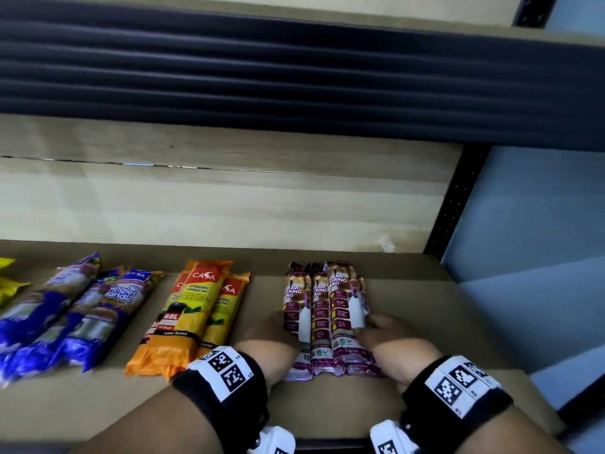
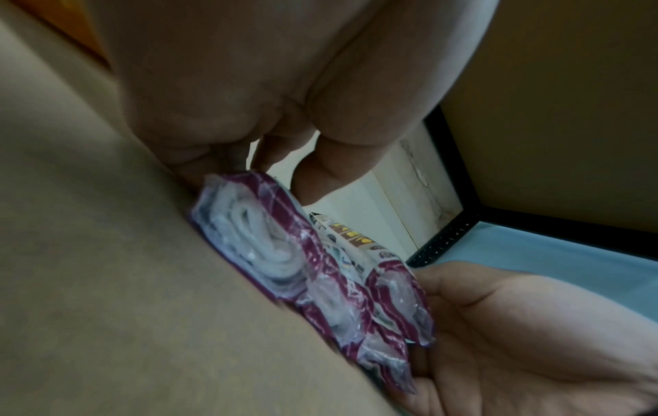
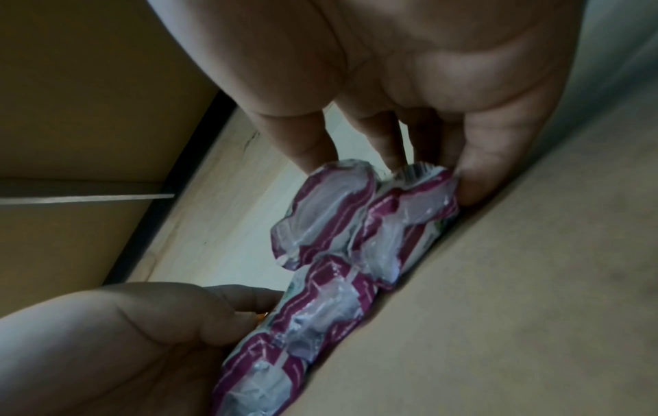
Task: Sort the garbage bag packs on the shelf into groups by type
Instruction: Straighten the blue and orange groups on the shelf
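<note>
Three purple packs (image 1: 324, 319) lie side by side, touching, on the shelf (image 1: 409, 290) near its right end. The left hand (image 1: 271, 335) presses against the left side of the group, fingers roughly straight, thumb above the nearest pack. The right hand (image 1: 383, 332) presses against the right side, its fingers (image 3: 477, 174) extended along the outer pack. Neither grip closes around a pack; the group is squeezed between both hands. Just left lie the orange packs (image 1: 193, 316), stacked and overlapping. Further left lie the blue packs (image 1: 72, 316). A yellow pack (image 1: 8, 283) shows at the left edge.
</note>
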